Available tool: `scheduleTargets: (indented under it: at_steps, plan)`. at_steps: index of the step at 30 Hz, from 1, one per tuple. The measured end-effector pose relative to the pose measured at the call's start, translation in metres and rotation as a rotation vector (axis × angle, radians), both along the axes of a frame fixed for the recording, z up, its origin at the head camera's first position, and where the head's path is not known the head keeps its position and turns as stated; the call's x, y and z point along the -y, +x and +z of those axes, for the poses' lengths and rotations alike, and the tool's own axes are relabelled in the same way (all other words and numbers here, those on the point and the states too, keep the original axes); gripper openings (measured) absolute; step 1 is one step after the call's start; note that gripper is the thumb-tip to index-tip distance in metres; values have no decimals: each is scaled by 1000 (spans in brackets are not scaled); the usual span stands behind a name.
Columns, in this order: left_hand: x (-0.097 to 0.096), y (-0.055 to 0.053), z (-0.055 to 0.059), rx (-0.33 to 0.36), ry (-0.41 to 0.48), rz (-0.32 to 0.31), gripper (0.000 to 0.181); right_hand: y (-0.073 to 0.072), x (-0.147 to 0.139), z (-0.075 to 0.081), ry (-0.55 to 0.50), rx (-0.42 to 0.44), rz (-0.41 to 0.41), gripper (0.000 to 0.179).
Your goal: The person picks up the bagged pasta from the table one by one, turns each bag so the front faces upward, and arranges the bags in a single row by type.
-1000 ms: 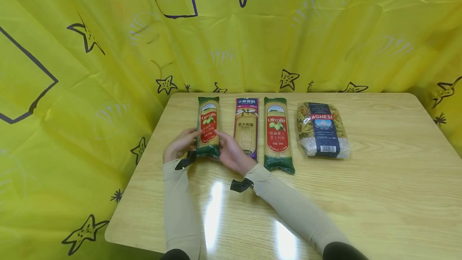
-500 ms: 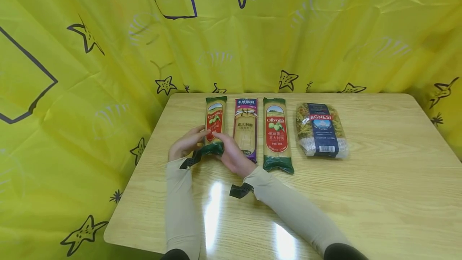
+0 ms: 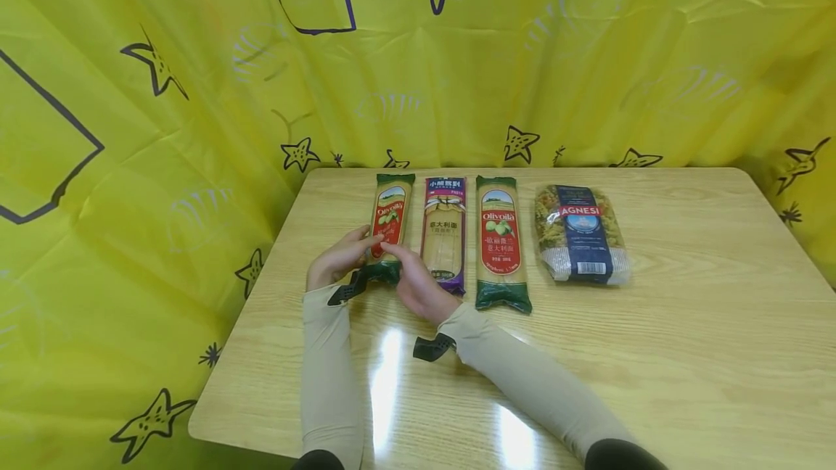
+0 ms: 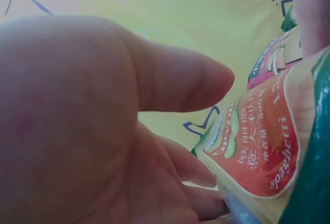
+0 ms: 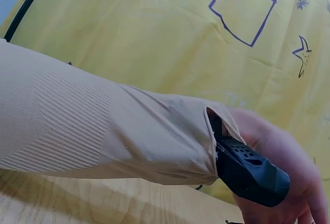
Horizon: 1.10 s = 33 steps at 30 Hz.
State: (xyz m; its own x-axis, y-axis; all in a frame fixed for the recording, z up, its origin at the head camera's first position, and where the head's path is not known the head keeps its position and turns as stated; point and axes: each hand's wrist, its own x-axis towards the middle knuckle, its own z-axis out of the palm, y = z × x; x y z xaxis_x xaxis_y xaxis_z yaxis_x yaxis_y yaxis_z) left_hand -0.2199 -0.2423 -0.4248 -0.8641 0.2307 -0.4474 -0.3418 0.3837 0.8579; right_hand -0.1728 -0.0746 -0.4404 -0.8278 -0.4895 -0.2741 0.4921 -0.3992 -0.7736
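A green-ended Olivoilà spaghetti pack (image 3: 390, 212) with a red label is at the left of a row, leaning slightly to the right. My left hand (image 3: 336, 260) holds its lower left side; in the left wrist view the thumb is over the pack (image 4: 258, 146) and the other fingers are at its edge, partly hidden. My right hand (image 3: 420, 283) grips the lower right side, thumb at the label, its other fingers mostly out of sight. Beside it lies a purple-edged pasta pack (image 3: 444, 234), its lower left partly behind my right hand. The right wrist view shows mostly sleeve.
Further right lie a second Olivoilà spaghetti pack (image 3: 499, 238) and a wider Agnesi pasta bag (image 3: 581, 234). All are on a light wooden table (image 3: 692, 325). A yellow patterned curtain (image 3: 457, 93) hangs behind and to the left.
Both hands have shifted the left spaghetti pack to the right, nearer the purple-edged pack, and its top now leans right. The other packs stay where they were.
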Motion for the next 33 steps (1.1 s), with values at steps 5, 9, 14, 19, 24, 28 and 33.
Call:
scheduleTargets:
  at_steps: [5,9,14,19,24,28,33]
  plan:
    - [-3,1,3,-9,1,-3,77,0,0,0,8,2,16,79]
    - [-4,1,4,-24,-11,-14,73,0,0,-2,23,5,24,82]
    - [-4,1,3,-39,-27,-27,69,-1,0,-5,34,-1,34,84]
    - [-2,1,4,-48,-64,-36,67,-1,0,-5,47,-19,35,81]
    - [-2,1,7,-31,-81,-19,72,-1,1,-4,46,-43,27,76]
    - [-3,0,9,-30,-74,-7,69,-1,0,-3,60,-44,5,77]
    - [-4,-1,10,-35,-84,-7,69,0,-2,-2,114,-30,-46,86]
